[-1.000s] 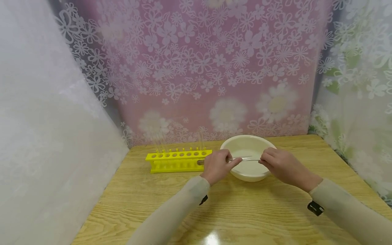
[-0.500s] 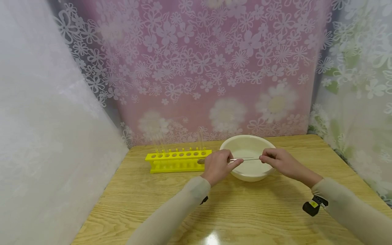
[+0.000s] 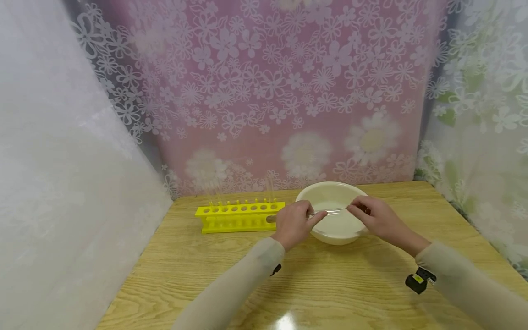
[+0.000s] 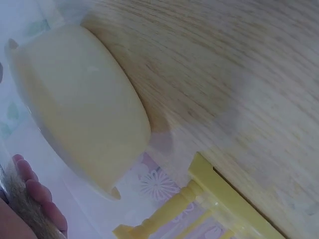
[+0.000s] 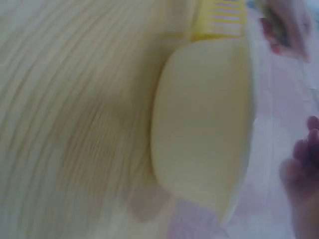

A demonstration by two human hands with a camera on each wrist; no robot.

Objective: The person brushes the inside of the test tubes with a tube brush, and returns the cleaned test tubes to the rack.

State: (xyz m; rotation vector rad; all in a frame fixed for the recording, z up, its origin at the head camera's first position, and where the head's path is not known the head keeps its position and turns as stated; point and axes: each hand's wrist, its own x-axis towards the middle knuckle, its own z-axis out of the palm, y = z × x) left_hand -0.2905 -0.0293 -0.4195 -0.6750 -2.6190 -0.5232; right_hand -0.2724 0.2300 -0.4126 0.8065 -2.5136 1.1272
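Observation:
My left hand (image 3: 294,221) grips a clear glass test tube (image 3: 321,212), held roughly level above the near left rim of a cream basin (image 3: 339,239). Brown bristles of a test tube brush (image 3: 271,219) show left of that hand, and they look to be inside the tube. With fingertips and thumb, my right hand (image 3: 378,219) pinches the brush's thin wire handle beyond the tube's mouth, over the basin's right side. In the left wrist view, fingers (image 4: 42,196) curl round the tube beside the bristles (image 4: 25,201). The right wrist view is blurred at the right hand (image 5: 304,169).
Left of the basin stands a yellow test tube rack (image 3: 239,224), with several clear tubes (image 3: 216,195) upright in or on it. A wooden table (image 3: 330,288) lies beneath everything. A pink floral curtain (image 3: 264,91) hangs behind, with pale sheets at both sides.
My right hand has shifted slightly up and left while turning at the wrist, and the wire now tilts up toward it. My left hand stays nearly still on the tube.

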